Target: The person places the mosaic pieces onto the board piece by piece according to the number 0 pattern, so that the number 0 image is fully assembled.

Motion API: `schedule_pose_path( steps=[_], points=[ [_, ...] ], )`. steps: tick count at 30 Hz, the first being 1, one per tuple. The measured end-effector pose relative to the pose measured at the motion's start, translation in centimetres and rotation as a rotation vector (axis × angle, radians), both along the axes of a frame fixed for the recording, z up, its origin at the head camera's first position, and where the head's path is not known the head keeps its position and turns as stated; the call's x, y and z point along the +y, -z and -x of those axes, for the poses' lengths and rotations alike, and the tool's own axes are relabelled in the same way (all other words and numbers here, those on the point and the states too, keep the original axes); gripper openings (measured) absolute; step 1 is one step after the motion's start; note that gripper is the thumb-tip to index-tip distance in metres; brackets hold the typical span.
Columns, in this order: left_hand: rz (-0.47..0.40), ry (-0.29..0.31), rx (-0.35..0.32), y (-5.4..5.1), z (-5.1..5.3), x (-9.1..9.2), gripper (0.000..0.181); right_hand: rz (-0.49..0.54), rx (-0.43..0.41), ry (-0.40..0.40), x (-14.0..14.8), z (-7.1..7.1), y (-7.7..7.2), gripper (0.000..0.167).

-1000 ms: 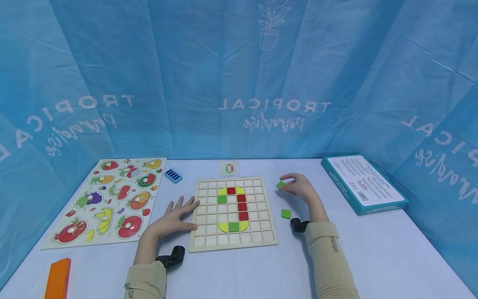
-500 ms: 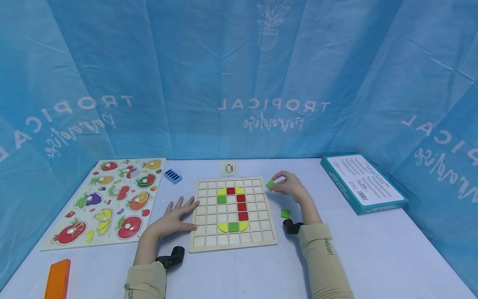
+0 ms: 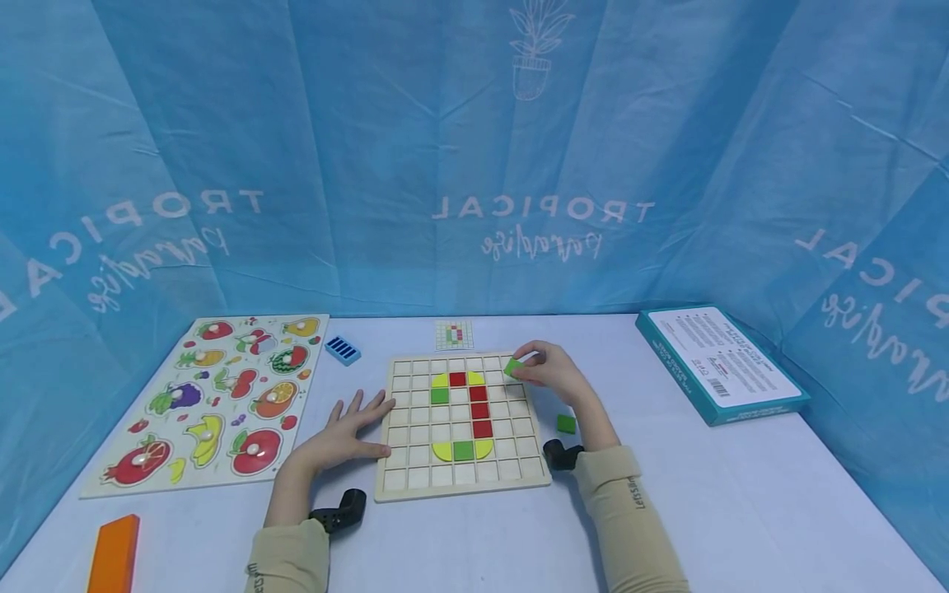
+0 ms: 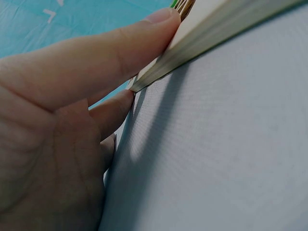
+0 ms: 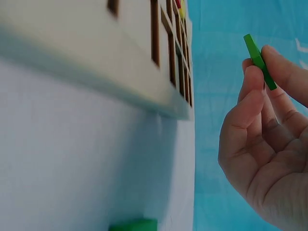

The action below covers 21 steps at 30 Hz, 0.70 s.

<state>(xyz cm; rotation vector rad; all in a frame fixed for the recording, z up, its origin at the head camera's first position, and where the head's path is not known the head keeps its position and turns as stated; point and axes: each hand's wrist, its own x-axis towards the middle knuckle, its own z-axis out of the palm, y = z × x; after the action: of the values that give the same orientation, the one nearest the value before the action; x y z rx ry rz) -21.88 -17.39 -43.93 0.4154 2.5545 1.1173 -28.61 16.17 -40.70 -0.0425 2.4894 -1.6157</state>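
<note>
A wooden grid board [image 3: 404,478] lies mid-table with red, yellow and green pieces set in some of its cells. My left hand [image 3: 337,436] rests at the board's left edge, fingers spread and straight; the left wrist view has the thumb [image 4: 120,45] touching the rim. Between thumb and fingertips my right hand [image 3: 552,372] pinches a green square tile [image 3: 513,367], held above the board's upper right part. In the right wrist view that green tile [image 5: 260,61] is seen edge-on, raised off the board. Another green tile [image 3: 567,424] lies on the table under the right forearm.
Behind the board lies a small pattern card [image 3: 454,335]. To the left are a fruit puzzle board [image 3: 208,403], a small blue slotted piece [image 3: 343,350] and an orange block [image 3: 114,553]. A teal box [image 3: 722,362] lies at the right.
The right hand has moved left with the pinched green tile, from the table beside the board to over its upper right cells. My left hand has stayed in place.
</note>
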Motion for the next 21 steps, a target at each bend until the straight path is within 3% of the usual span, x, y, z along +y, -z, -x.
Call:
schedule_pose_path(
  steps=[14, 21],
  points=[
    [-0.002, 0.005, 0.001, 0.0, 0.0, 0.0, 0.085, 0.012, 0.029, -0.092, -3.0, -0.3, -0.1, 0.023],
    [0.000, 0.020, 0.011, 0.1, 0.2, -0.1, 0.086, -0.031, 0.030, -0.122, -4.8, -0.7, -0.3, 0.020]
  ],
)
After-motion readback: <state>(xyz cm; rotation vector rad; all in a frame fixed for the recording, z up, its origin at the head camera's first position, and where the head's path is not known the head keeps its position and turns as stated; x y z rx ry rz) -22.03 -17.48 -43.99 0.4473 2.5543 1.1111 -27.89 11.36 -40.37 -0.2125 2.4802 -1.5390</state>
